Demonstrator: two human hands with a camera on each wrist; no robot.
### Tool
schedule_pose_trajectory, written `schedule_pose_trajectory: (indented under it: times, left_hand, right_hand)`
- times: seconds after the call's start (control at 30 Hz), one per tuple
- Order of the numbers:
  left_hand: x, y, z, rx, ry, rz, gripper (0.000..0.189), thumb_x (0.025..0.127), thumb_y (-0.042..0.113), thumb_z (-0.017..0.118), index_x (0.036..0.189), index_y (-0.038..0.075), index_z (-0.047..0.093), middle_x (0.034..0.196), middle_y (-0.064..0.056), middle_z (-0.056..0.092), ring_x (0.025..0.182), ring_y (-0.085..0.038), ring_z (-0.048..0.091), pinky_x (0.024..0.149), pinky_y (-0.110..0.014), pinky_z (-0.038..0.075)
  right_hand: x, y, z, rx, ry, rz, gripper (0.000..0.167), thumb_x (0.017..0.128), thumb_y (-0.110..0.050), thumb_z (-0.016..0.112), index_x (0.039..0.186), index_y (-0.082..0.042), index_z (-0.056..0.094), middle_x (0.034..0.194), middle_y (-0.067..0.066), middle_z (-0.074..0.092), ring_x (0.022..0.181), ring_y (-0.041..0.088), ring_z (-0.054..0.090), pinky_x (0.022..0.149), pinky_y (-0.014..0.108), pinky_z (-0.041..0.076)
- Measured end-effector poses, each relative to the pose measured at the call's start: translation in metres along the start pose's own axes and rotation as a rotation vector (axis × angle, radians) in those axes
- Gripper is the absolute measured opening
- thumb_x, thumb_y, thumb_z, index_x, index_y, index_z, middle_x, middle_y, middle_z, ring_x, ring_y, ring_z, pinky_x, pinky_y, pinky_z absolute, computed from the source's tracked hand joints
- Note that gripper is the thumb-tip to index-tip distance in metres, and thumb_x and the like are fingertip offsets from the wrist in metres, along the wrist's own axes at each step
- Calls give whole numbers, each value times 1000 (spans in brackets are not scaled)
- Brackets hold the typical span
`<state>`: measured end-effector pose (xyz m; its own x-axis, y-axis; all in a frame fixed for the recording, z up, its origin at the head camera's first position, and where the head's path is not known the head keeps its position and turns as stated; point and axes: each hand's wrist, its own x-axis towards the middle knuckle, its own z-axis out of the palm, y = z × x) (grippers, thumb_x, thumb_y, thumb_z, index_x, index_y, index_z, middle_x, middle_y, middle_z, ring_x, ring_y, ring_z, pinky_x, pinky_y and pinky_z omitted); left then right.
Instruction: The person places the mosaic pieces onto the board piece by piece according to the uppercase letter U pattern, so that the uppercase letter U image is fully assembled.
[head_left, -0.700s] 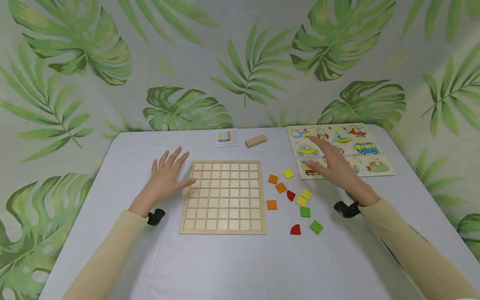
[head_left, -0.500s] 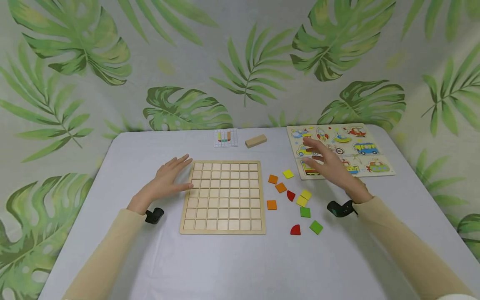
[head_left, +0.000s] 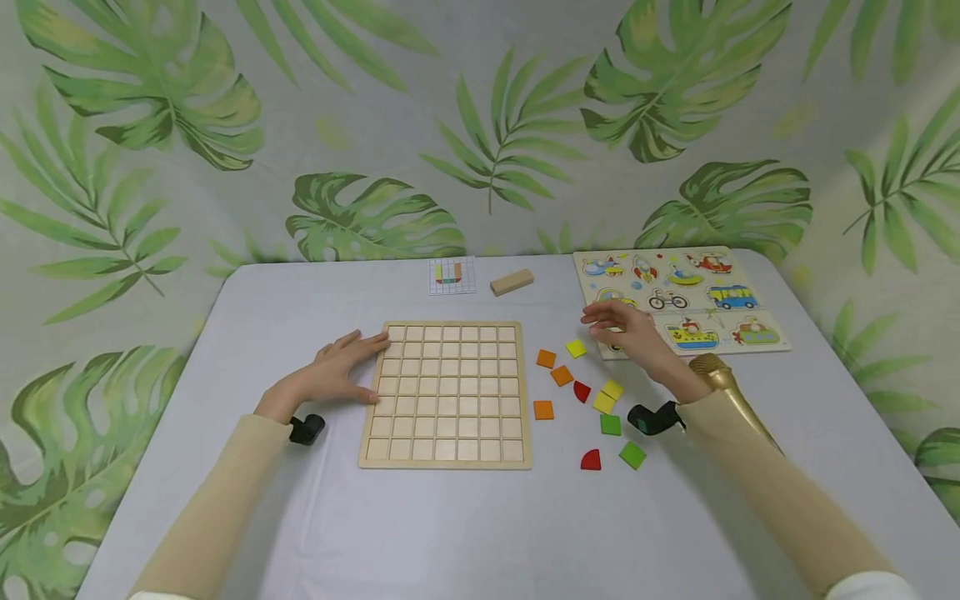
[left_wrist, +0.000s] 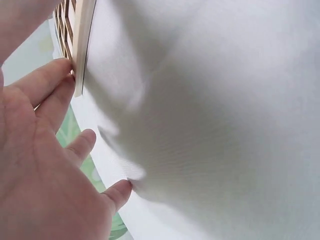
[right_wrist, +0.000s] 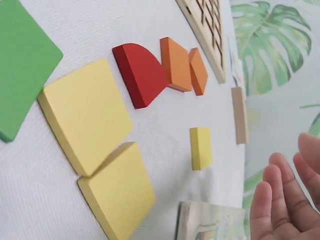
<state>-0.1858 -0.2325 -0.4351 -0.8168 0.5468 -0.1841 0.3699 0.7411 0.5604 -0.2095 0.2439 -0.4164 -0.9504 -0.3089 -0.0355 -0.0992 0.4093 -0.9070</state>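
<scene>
My left hand (head_left: 333, 372) touches the left edge of a wooden grid board (head_left: 447, 464), fingertips at its upper rim and thumb lower down. The left wrist view shows those fingertips (left_wrist: 62, 67) right at the board's side. My right hand (head_left: 626, 333) hovers with relaxed fingers over the near left corner of a picture puzzle board (head_left: 750, 312), holding nothing. Just left of it lies a yellow square tile (head_left: 576, 348). Orange tiles (head_left: 562, 376), two more yellow tiles (right_wrist: 85, 117), red quarter-circle tiles (head_left: 591, 459) and green tiles (head_left: 632, 454) lie scattered right of the grid board.
Behind the grid board lie a printed pattern card (head_left: 452, 276) and a plain wooden block (head_left: 512, 282). A gold microphone (head_left: 723, 383) lies partly under my right forearm. A leaf-print curtain (head_left: 495, 133) hangs along the table's back edge.
My left hand has come down onto the grid board's left edge. My right hand has moved left and nearer, toward the yellow tile, uncovering the microphone and more of the puzzle board.
</scene>
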Motion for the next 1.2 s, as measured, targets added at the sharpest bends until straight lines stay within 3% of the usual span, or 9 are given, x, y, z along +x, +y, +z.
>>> schedule_pose_trajectory:
  times: [0.27, 0.53, 0.73, 1.2]
  left_hand:
    - [-2, -1, 0, 16, -13, -17, 95, 77, 41, 78, 151, 6, 29, 157, -12, 19, 141, -44, 2, 102, -71, -2]
    - [-5, -1, 3, 33, 9, -33, 97, 75, 43, 79, 151, 7, 29, 156, -14, 21, 141, -44, 4, 103, -70, 0]
    - [-6, -3, 5, 29, 16, -33, 97, 76, 42, 79, 151, 7, 29, 156, -15, 21, 141, -44, 5, 103, -70, 1]
    - [-9, -3, 7, 21, 11, -36, 99, 77, 42, 78, 152, 7, 23, 157, -14, 16, 140, -46, 3, 103, -69, -1]
  right_hand:
    - [7, 8, 7, -24, -12, 60, 29, 92, 3, 58, 120, 9, 54, 118, 27, 58, 100, 30, 55, 77, 19, 48]
    - [15, 12, 17, -175, 6, 114, 24, 88, 3, 64, 112, 3, 61, 108, 19, 62, 95, 30, 56, 73, 25, 46]
    - [19, 17, 20, -231, 6, 101, 25, 83, 8, 65, 108, 3, 63, 104, 18, 62, 91, 29, 55, 68, 27, 46]
    - [20, 17, 27, -349, -9, 44, 25, 80, 11, 67, 103, 2, 65, 103, 15, 63, 97, 31, 55, 89, 44, 46]
